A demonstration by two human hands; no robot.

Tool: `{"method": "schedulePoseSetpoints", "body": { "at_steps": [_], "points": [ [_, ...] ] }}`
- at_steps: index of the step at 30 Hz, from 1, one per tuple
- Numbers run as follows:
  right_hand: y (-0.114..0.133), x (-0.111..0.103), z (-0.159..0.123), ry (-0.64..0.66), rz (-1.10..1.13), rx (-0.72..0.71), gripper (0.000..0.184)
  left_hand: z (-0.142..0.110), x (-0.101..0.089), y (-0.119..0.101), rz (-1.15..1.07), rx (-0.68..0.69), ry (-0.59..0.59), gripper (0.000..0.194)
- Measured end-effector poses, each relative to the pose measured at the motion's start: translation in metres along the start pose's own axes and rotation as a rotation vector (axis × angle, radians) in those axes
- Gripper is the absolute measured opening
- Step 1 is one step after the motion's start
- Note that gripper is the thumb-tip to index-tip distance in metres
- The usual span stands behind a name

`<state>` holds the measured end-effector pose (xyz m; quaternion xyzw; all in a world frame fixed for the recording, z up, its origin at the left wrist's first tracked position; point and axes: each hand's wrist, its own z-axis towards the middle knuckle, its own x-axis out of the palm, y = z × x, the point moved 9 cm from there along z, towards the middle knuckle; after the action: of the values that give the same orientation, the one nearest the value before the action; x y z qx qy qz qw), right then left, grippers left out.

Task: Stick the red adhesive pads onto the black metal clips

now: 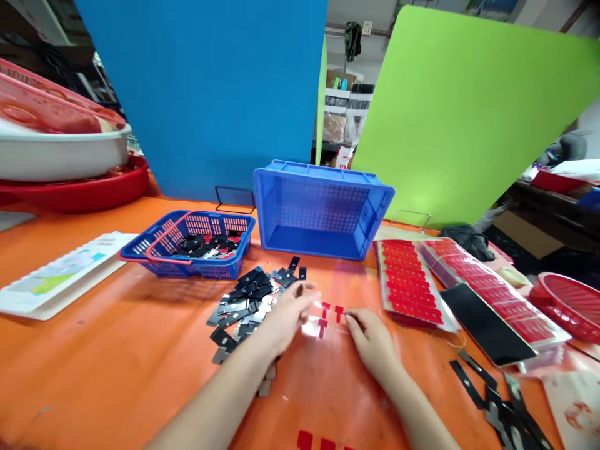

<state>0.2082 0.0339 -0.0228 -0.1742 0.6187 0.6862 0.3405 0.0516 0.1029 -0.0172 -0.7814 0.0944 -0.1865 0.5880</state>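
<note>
My left hand [287, 315] hovers above the orange tabletop beside a pile of flat black and silver metal pieces [248, 300]. Its fingers are curled together, their tips blurred, and whatever they hold cannot be made out. Close by its fingertips lie small red T-shaped pieces [322, 327]. My right hand [372, 342] rests on the table to the right, its thumb and forefinger closed on the lower end of another red T-shaped piece [338, 311]. More red pieces [304, 440] show at the bottom edge, partly cut off.
Behind the pile stands a blue handled basket [225, 269] of similar pieces. A blue crate [323, 240] lies on its side at the back. On the right are red sheets [410, 281], a phone [487, 322] and loose metal blades [497, 406]. Stacked basins [60, 153] sit left.
</note>
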Motion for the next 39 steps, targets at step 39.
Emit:
{"method": "schedulePoseSetpoints", "body": {
  "at_steps": [39],
  "points": [
    [0.006, 0.025, 0.004, -0.046, -0.616, -0.024, 0.017, 0.01, 0.018, 0.045, 0.069, 0.036, 0.042, 0.013]
  ]
}}
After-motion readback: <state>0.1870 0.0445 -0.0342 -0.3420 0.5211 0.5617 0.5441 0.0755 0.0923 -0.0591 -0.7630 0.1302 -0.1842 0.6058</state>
